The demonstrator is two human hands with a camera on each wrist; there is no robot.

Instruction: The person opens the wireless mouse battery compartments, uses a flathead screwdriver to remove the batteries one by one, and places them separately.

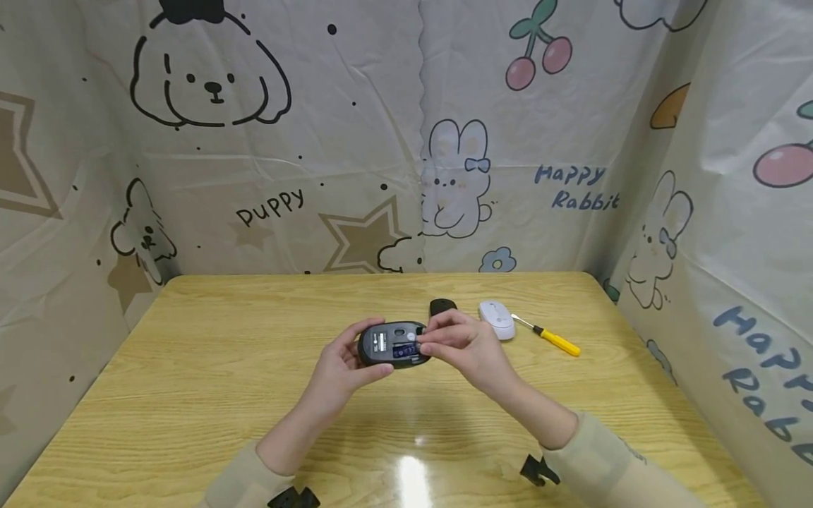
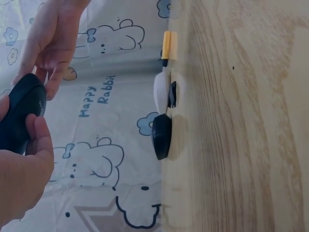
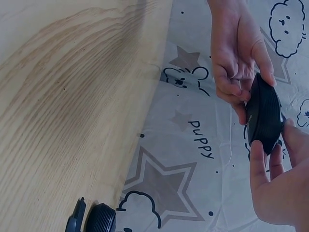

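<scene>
My left hand [image 1: 336, 363] holds a black computer mouse [image 1: 375, 342] above the table, underside up, with thumb and fingers along opposite edges. Its battery bay is uncovered and a dark blue battery [image 1: 405, 351] lies in it. At the mouse's right end, my right hand [image 1: 466, 346] pinches the battery's end between thumb and fingertips, partly covering it. The left wrist view shows the mouse's dark top side [image 2: 24, 111] with both hands around it. From the right wrist, the mouse [image 3: 265, 116] appears tilted on edge between the hands.
On the table behind my right hand are another black mouse [image 1: 442, 306], a white mouse [image 1: 497, 319] and a yellow-handled screwdriver [image 1: 557, 341]. A thin black piece [image 2: 172, 94] lies beside the white mouse. Printed curtains [image 1: 356, 162] enclose the table's back and sides.
</scene>
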